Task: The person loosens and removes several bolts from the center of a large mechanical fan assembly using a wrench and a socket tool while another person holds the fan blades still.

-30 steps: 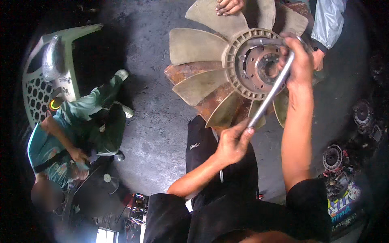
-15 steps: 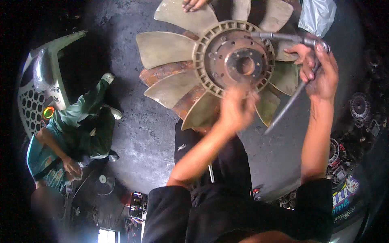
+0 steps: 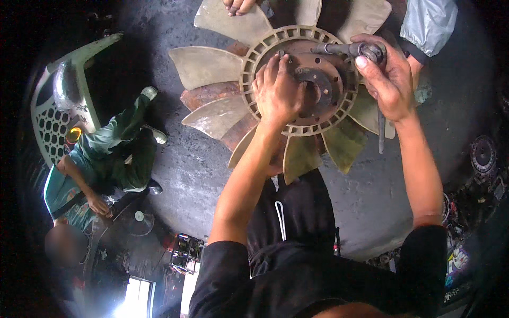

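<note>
A large fan (image 3: 204, 66) with pale yellowish blades and a ribbed ring lies before me, a rusty round hub in its middle. My left hand (image 3: 278, 95) reaches over the hub's left side, its fingertips closed about a small bolt (image 3: 282, 53) near the ring. Part of the hub is hidden under that hand. My right hand (image 3: 391, 82) grips the head of a socket wrench (image 3: 374, 52). The wrench's extension points left over the hub (image 3: 326, 66), and its handle hangs down below my hand.
Another person's hand (image 3: 239, 6) rests on the upper left blade. A silvery sleeve (image 3: 430, 26) with a hand below it is at the upper right. On the left, a person (image 3: 101, 169) sits beside a pale bumper-like panel (image 3: 87, 100). Round metal parts (image 3: 482, 153) lie far right.
My left hand has moved up and left from below the hub onto its bolt. My right hand has shifted left with the wrench, whose handle now hangs nearly straight down.
</note>
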{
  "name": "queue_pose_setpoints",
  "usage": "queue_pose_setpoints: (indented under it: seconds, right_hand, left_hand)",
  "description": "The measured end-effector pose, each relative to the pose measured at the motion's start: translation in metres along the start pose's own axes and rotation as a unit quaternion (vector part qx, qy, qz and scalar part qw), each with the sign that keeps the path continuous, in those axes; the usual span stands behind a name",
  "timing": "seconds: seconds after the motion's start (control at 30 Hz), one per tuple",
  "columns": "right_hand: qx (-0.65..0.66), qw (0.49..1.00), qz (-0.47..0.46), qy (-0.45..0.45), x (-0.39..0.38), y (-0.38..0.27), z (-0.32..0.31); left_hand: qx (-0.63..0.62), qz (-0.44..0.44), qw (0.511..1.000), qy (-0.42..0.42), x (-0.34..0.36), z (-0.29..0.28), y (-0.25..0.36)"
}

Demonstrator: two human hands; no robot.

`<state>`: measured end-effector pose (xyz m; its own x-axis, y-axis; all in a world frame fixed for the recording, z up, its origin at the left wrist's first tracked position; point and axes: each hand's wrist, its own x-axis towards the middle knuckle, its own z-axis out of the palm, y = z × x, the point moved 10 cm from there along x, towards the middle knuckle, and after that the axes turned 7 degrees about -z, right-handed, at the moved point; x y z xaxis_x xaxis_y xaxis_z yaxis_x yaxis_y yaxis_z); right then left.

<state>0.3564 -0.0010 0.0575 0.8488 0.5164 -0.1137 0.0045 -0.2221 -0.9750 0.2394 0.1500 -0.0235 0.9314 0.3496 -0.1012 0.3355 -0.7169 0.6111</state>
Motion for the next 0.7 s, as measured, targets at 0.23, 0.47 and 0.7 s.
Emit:
queue_pose_setpoints:
  seconds: [0.23, 0.47, 0.7]
  right_hand:
    - [0.032, 0.999, 0.014, -0.017, 0.006, -0.007, 0.008]
    - [-0.038, 0.998, -0.002, -0.046, 0.004, -0.010, 0.013]
    - [-0.127, 0.985, -0.023, -0.118, 0.020, -0.017, 0.031]
  left_hand:
    - [-0.008, -0.003, 1.000, 0.005, 0.000, 0.000, -0.002]
    - [-0.024, -0.010, 1.000, 0.007, -0.001, 0.000, -0.006]
    - [-0.055, 0.008, 0.998, 0.007, -0.001, -0.007, 0.002]
